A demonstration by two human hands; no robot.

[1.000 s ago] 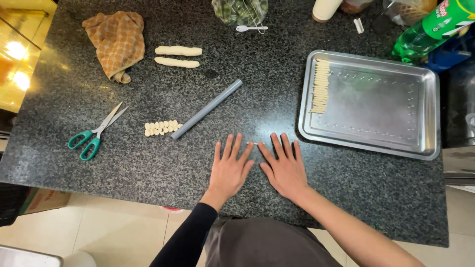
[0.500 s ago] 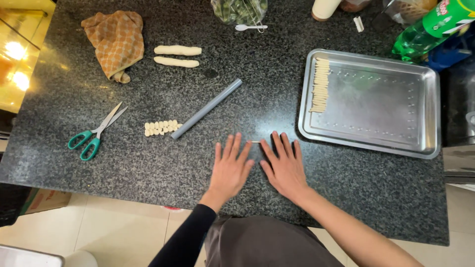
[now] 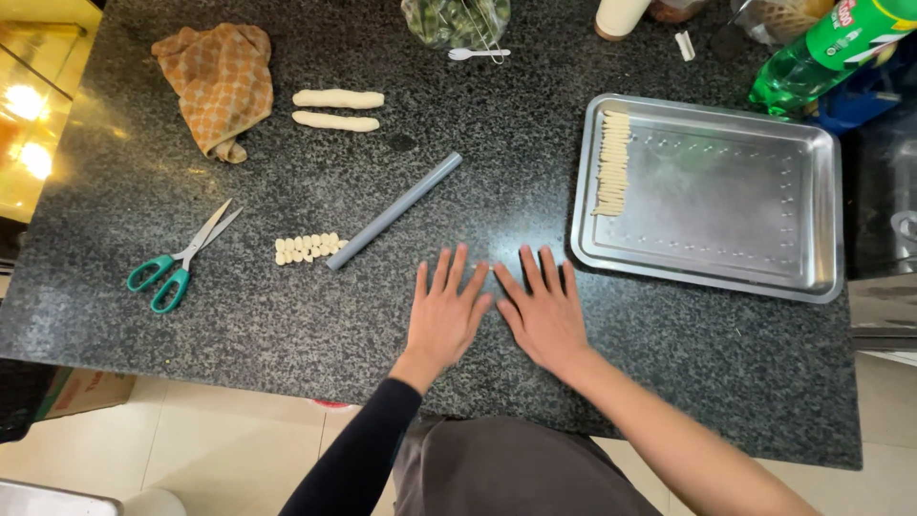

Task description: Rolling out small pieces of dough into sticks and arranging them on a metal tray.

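Note:
My left hand (image 3: 444,311) and my right hand (image 3: 544,306) lie flat, palms down, side by side on the dark granite counter (image 3: 287,325), fingers spread and index fingertips almost touching. Nothing is visibly held; whatever may lie under the palms is hidden. A grey rod (image 3: 394,211) lies slanted just left of and beyond my left hand. Beside its near end sits a row of small cut dough pieces (image 3: 308,247). Two dough logs (image 3: 336,109) lie farther back. A steel tray (image 3: 764,258) to the right holds thin dough sticks (image 3: 611,162) along its left side.
Green-handled scissors (image 3: 181,258) lie at the left, an orange checked cloth (image 3: 218,81) at the back left. A white spoon (image 3: 478,53), a clear bag of greens (image 3: 457,17) and a green bottle (image 3: 821,53) stand along the back. The counter's front edge runs just below my wrists.

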